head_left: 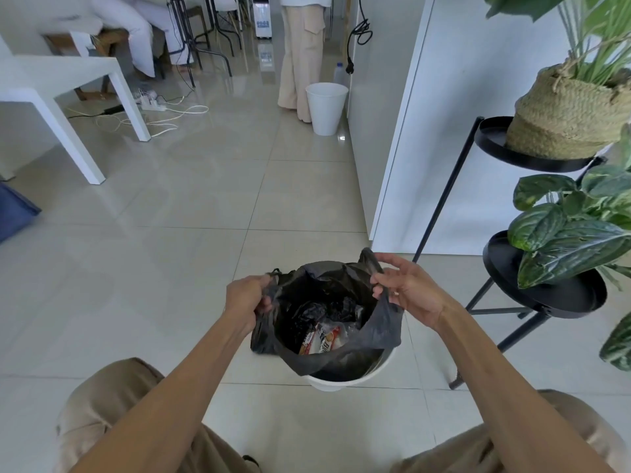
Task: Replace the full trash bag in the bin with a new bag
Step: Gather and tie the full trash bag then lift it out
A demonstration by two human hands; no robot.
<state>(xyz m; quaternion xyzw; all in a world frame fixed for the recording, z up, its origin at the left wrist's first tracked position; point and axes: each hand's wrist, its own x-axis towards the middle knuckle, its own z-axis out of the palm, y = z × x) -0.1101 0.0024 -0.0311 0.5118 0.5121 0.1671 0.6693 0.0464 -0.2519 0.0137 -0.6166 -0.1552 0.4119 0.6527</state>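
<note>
A white bin (336, 382) stands on the tiled floor just in front of my knees. Inside it sits a black trash bag (379, 331), its mouth pulled open, with crumpled wrappers and packets (322, 339) showing at the bottom. My left hand (246, 297) grips the bag's left edge in a fist. My right hand (406, 288) pinches the right edge, which rises in a peak above the rim. Most of the bin's wall is hidden by the bag and my arms.
A black two-tier plant stand (532, 302) with leafy plants and a woven basket (563, 114) is close on the right. A second white bin (326, 107) stands further back beside a person's legs. A white table (68, 83) and floor cables lie at left.
</note>
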